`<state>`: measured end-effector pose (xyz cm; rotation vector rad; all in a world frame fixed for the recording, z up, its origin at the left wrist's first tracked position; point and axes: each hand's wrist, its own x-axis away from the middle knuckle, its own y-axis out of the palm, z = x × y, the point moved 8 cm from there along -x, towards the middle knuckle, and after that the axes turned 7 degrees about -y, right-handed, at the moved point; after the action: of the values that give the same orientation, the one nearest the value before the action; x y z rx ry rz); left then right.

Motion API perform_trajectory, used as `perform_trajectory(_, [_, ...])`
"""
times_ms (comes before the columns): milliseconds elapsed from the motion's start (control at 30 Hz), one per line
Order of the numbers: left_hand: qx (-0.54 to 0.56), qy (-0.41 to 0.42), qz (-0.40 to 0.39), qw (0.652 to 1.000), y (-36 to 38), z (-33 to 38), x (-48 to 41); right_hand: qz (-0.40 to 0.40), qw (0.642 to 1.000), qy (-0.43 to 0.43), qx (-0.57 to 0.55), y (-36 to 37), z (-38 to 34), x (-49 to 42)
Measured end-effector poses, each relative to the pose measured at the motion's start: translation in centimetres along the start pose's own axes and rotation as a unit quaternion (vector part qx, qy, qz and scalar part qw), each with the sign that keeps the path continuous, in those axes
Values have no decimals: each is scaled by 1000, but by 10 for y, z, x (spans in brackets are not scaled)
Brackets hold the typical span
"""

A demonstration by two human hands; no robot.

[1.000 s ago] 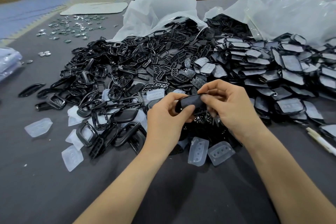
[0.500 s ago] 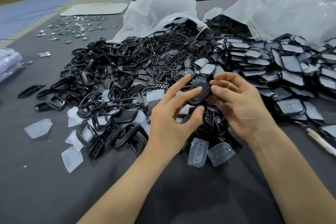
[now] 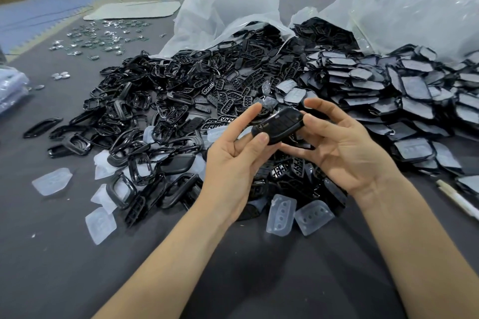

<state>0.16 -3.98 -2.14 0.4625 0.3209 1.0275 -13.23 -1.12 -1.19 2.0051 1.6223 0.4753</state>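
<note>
A black plastic key-fob shell (image 3: pixel 281 124) is held above the table between both hands. My left hand (image 3: pixel 233 163) is palm up, its thumb pressing the shell's near left end and its fingers beneath it. My right hand (image 3: pixel 344 147) is palm up too, thumb on the shell's right end, index finger raised above it. Its button side faces up.
A big heap of black frames and button plates (image 3: pixel 160 111) covers the grey table (image 3: pixel 77 254). Stacked grey-backed pieces (image 3: pixel 404 101) lie right, translucent pads (image 3: pixel 281 213) near the front. White bags (image 3: pixel 228 15) stand behind. A white pen (image 3: pixel 456 198) lies right. Small metal parts (image 3: pixel 103 36) lie far left.
Both hands have risen and turned palm up, tilting the black shell so its button side faces me. My fingers have spread away from it.
</note>
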Motion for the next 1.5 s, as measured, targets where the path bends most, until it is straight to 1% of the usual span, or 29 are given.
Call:
perform_trajectory(200, [-7,1,-10,1000,2,0,0,14,998,24,-48,-1,5,0])
perform_trajectory(400, [-38,26,-14,999,3,3,2,22,998,32,-50,-3,7,-1])
perform_trajectory(667, [-70,34,-6,997,3,1,3,34,998,36,-47,-6,10,-1])
perform_trajectory(733, [-94,47,2,994,2,3,3,39,997,38,-52,-6,12,-1])
perform_trajectory(800, [-146,73,12,987,2,8,5,43,997,36,-57,-6,13,-1])
perform_trajectory(833, [-187,97,18,977,2,13,7,44,997,35,-59,-6,14,-2])
perform_trajectory(867, [-242,132,26,961,3,18,10,45,997,34,-62,-5,15,-2])
perform_trajectory(900, [-307,170,35,936,5,22,14,46,996,32,-66,-5,15,-2])
perform_trajectory(1000, [-484,260,62,833,19,32,24,52,995,30,-81,-7,14,-2])
perform_trajectory(1067, [-552,319,40,769,31,35,31,52,996,30,-60,-9,12,-1])
perform_trajectory(1100, [-571,341,17,747,36,34,34,49,998,35,-36,-9,12,-1])
perform_trajectory(1133, [-581,349,-11,735,38,31,34,43,998,44,-15,-8,12,0])
perform_trajectory(1200, [-596,348,-58,721,41,22,34,32,997,59,27,-8,11,3])
perform_trajectory(1267, [-621,342,-84,701,43,15,34,27,995,55,79,-10,7,5])
perform_trajectory(1333, [-641,338,-99,683,45,13,33,18,992,51,118,-10,1,8])
perform_trajectory(1400, [-652,335,-101,673,45,13,32,-5,984,57,167,-8,-3,11])
perform_trajectory(1500, [-653,333,-85,675,44,12,32,-36,972,57,226,-5,-11,15])
